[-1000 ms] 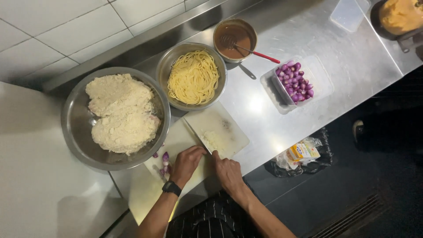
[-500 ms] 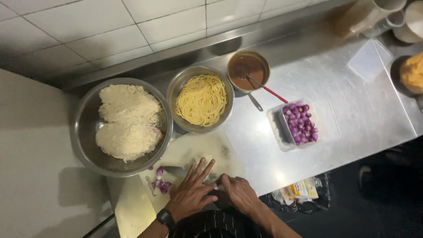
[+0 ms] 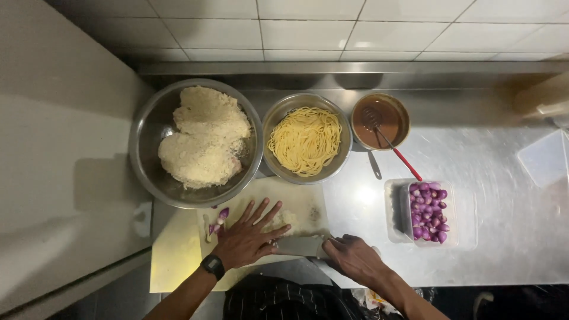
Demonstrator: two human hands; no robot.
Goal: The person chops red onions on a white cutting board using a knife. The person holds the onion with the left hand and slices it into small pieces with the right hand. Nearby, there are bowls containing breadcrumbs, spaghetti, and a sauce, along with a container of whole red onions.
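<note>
While the left hand (image 3: 248, 237) presses flat, fingers spread, on the cleaver (image 3: 299, 245), the right hand (image 3: 354, 259) grips its handle; the broad grey blade lies flat on the pale board (image 3: 178, 261).

White square wall tiles (image 3: 296, 26) with dark grout rise behind a stainless steel counter (image 3: 504, 172), whose raised back ledge (image 3: 355, 68) runs along them. Overhead light glares off the metal. A pale flat panel (image 3: 59, 148) stands at left.
</note>
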